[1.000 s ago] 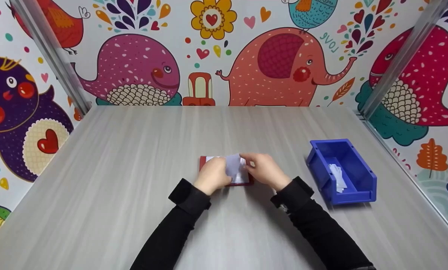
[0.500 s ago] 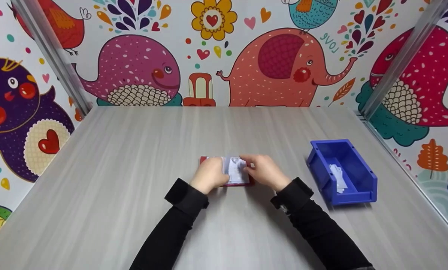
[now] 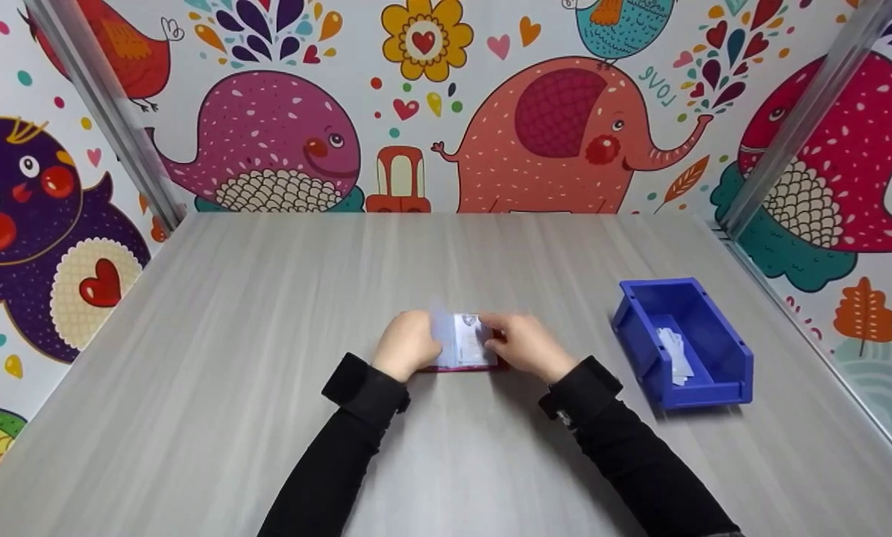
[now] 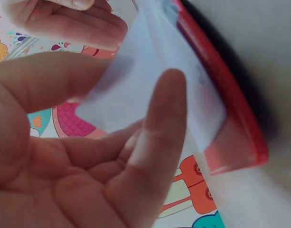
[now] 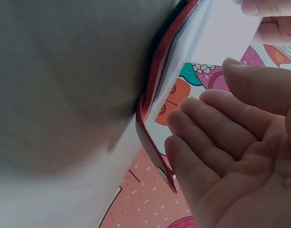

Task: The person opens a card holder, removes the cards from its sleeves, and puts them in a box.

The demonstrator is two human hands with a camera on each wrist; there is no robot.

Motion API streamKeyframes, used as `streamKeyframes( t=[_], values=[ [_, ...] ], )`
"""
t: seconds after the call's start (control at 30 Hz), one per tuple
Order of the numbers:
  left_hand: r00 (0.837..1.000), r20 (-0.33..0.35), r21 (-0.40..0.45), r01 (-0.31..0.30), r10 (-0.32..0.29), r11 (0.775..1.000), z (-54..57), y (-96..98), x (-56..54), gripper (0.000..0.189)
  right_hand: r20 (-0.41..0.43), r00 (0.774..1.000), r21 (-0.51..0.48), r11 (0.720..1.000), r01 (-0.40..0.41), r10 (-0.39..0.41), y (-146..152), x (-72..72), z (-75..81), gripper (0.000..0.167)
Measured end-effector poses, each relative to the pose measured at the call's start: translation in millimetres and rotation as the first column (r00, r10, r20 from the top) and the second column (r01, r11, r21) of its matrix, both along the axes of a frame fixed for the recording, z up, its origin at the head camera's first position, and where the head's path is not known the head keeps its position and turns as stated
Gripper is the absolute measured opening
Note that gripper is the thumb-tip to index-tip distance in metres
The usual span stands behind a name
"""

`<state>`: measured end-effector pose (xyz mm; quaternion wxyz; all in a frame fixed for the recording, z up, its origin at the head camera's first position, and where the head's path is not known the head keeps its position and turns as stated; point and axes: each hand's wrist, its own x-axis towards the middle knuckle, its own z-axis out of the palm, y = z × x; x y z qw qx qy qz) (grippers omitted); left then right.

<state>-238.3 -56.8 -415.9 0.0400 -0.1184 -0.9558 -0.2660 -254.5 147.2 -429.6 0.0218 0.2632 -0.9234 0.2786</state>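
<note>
L hand is holding a white leaf btwn thumb and fingers, thumb lying over one face, fingers reaching behind the other. R hand is resting at the booklet's R edge w/ thumb standing apart from fingers and the fingers bending loosely; can't tell if its tips are touching the pages. The 2 hands are staying apart from each other, 1 per side. The booklet itself is lying open on the counter, approx. mid, straight in front of the person, w/ the raised leaf standing up off it and a printed page showing to the R; print is too small to read. Its red cover is showing along the edge nearest the person, and in the R wrist view a strap is sticking out just beside the R fingers. Black sleeves are covering both arms, w/ black bands wrapping the wrists. Well off to the R, a blue bin is sitting on the counter, holding some white pcs; can't tell what they are. Behind, a wall is showing cartoon elephants, birds, hearts, etc.
</note>
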Motion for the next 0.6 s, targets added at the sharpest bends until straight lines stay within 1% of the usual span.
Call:
streamKeyframes(
  t=[0.1, 0.23, 0.5, 0.6],
  values=[
    [1.000, -0.003, 0.006, -0.012, 0.012, 1.000, -1.7, -2.9, -2.5, 0.024, -0.018, 1.000, 0.029, 0.999, -0.015, 0.015, 1.3, -0.1, -1.0, 0.031],
    [1.000, 0.006, 0.002, -0.026, 0.026, 1.000, -3.9, -6.1, -6.0, 0.016, -0.036, 0.999, 0.059, 0.998, -0.027, 0.029, 2.2, -0.3, -1.6, 0.022],
    [0.998, 0.028, -0.028, -0.048, 0.049, 0.998, -5.4, -10.2, -7.8, 0.003, -0.027, 0.999, 0.090, 0.996, -0.027, 0.029, 2.3, -1.1, -2.2, 0.019],
    [0.998, 0.031, -0.036, -0.057, 0.058, 0.998, -5.6, -10.9, -8.4, 0.004, -0.016, 1.000, 0.107, 0.994, -0.024, 0.026, 1.7, -1.3, -2.3, 0.019]
  ],
)
